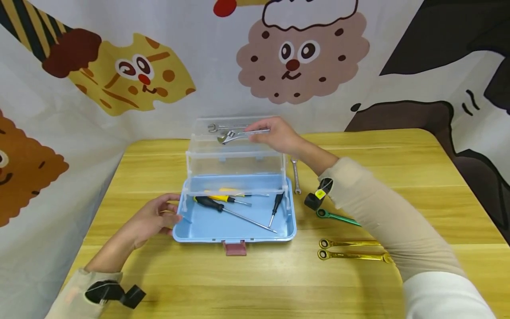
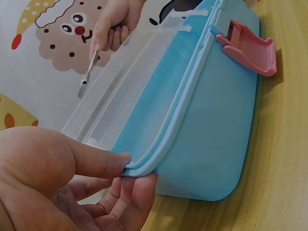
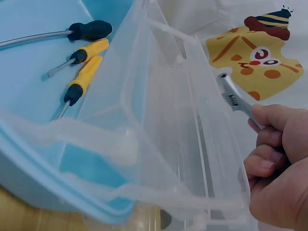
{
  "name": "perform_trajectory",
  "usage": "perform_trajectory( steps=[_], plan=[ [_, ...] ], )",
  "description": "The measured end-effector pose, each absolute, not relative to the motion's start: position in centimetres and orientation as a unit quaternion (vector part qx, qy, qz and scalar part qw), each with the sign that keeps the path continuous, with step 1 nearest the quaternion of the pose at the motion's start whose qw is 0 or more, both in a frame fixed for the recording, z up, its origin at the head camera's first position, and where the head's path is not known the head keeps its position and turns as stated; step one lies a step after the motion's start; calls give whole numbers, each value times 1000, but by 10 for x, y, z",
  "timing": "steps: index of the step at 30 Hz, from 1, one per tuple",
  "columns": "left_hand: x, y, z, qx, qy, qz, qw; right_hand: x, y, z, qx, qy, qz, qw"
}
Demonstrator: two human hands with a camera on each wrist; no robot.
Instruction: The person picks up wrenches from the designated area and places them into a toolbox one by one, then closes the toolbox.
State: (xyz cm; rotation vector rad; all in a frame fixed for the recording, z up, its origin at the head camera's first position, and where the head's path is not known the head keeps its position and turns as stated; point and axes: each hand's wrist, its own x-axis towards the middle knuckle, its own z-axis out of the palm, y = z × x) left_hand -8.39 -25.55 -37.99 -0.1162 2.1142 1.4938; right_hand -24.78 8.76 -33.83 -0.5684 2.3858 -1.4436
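My right hand (image 1: 280,135) pinches a silver adjustable wrench (image 1: 238,135) by its handle above the top clear tray (image 1: 203,138) of a blue toolbox (image 1: 235,231). The wrench's head points left. An open-end wrench (image 1: 217,128) lies in that tray, its far end hidden by my fingers. At the box's left side, my left hand (image 1: 157,217) grips the rim (image 2: 144,168), thumb on top and fingers beneath. Inside the box's base lie a long black screwdriver (image 1: 211,203), yellow screwdrivers (image 3: 89,50) and a small black screwdriver (image 1: 277,204).
Right of the box are a silver wrench (image 1: 295,177), a green ratchet wrench (image 1: 338,217) and two gold ratchet wrenches (image 1: 350,243), partly under my right sleeve. A pink latch (image 1: 235,248) hangs open at the box's front. Behind the table hangs a cartoon-printed curtain (image 1: 215,53).
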Motion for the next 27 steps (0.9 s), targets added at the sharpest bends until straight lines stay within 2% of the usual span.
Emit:
perform_trajectory(
  steps=[17, 22, 27],
  plan=[
    [-82, -256, -382, -44, 781, 563, 268, -246, 65, -337, -189, 850, -448, 204],
    [-82, -256, -383, -43, 782, 564, 263, -246, 69, -333, -184, 875, -403, 195],
    [-82, -257, -384, -40, 781, 566, 262, -243, 74, -331, -221, 895, -355, 157]
  ],
)
